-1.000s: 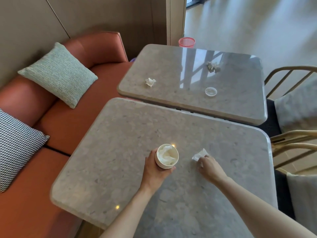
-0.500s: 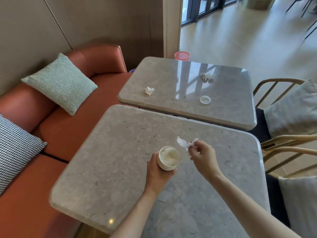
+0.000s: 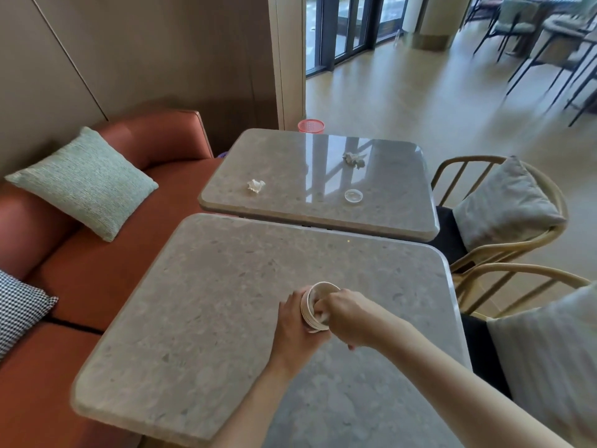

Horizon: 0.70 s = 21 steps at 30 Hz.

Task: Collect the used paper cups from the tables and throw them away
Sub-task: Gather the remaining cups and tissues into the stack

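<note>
Here the left hand (image 3: pixel 295 328) wraps around the side of a white paper cup (image 3: pixel 311 305), fingers closed on it, holding it over the near table (image 3: pixel 200 334). Cup is tilted, mouth facing up and toward the right. The right hand (image 3: pixel 347 315) is at the cup mouth, fingers (image 3: pixel 318 307) curled and pushed down inside it; something white shows in there under the fingertips, too hidden to tell if they pinch it or just press. Whether the cup base touches the tabletop cannot be told, the left hand covers it.

Far table (image 3: pixel 290 163) sits just behind the near one, narrow gap between. On it: a crumpled white tissue (image 3: pixel 256 185) at the left, a greyer crumpled wad (image 3: pixel 353 159) toward the back right, and a clear round lid (image 3: pixel 353 195) lying flat near the front right. All three well apart from each other.

Pink mesh bin (image 3: pixel 311 125) on the floor just behind the far table, by the wall column. Rust-coloured sofa (image 3: pixel 97 260) runs along the left with a green cushion (image 3: pixel 85 181) and a houndstooth cushion (image 3: pixel 19 310). Two wooden chairs (image 3: pixel 504 247) with grey cushions on the right side.
</note>
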{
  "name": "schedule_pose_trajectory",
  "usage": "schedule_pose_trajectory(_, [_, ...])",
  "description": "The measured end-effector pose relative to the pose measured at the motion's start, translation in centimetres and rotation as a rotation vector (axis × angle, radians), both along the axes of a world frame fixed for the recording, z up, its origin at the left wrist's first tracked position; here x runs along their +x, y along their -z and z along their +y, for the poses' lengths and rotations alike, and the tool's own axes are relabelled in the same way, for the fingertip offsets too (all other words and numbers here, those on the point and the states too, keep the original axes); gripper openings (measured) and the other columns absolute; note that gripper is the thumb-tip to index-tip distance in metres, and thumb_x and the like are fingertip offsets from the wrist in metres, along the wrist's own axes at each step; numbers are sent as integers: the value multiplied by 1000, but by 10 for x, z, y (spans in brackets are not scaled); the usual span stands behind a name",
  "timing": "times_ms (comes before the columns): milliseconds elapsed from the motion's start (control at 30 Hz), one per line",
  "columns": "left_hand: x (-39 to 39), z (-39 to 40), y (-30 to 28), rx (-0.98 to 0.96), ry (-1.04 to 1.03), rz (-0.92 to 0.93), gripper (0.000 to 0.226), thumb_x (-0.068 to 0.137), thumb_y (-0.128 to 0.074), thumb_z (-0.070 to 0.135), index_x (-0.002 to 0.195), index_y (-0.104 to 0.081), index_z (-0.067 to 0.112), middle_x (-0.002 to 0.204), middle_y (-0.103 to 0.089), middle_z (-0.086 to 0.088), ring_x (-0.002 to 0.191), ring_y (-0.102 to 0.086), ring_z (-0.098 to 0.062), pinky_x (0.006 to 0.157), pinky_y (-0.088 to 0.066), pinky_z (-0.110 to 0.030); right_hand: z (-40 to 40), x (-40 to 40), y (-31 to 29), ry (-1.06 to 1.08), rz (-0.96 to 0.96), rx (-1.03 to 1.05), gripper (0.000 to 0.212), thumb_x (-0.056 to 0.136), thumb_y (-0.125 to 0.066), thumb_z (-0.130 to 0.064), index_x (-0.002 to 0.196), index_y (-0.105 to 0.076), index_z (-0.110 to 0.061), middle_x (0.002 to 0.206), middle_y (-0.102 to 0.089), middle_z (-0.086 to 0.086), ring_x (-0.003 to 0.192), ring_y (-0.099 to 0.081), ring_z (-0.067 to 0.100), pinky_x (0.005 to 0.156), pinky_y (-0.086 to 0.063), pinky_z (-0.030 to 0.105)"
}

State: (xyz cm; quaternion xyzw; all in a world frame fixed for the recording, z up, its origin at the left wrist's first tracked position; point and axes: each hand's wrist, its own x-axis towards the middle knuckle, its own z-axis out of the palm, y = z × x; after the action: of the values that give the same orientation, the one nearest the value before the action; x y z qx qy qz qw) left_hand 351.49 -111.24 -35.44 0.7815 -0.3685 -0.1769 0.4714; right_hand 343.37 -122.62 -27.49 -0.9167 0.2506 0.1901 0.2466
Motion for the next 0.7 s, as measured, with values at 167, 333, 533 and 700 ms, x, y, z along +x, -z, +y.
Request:
schedule_pose_trajectory(167, [-19, -9, -4, -36, 16, 46, 67, 60, -94, 20, 114, -56, 31, 111, -66, 9, 103, -59, -8, 92, -50, -41, 4, -18, -18, 102, -43, -75, 29, 88, -41, -12, 66, -54, -26, 67, -59, 0, 36, -59, 13, 46, -46, 24])
schedule_pose_trajectory(333, [-48, -28, -9, -56, 82, 93, 69, 61, -91, 12, 121, -58, 23, 109, -68, 5, 103, -64, -26, 88, -53, -46, -2, -60, -37, 290, -204, -255, 11, 80, -55, -21, 75, -61, -28, 67, -53, -3, 54, -54, 21, 53, -39, 25])
schedule_pose_trajectory(533, [-109, -64, -31, -106, 160, 31, 65, 62, -90, 26, 111, -51, 42, 100, -63, 19, 96, -60, -10, 75, -41, -6, -18, -141, -51, 378, -513, -342, 16, 85, -60, -22, 86, -71, -33, 89, -64, -11, 74, -64, 17, 55, -46, 26])
schedule_pose_trajectory(700, [-196, -102, -57, -165, 273, 15, 69, 64, -90, 36, 121, -51, 34, 108, -66, 10, 99, -64, -14, 80, -51, -18, -34, -248, -64, 563, -809, -321, 15, 92, -61, -22, 102, -71, -25, 99, -61, -13, 80, -61, 5, 69, -52, 19])
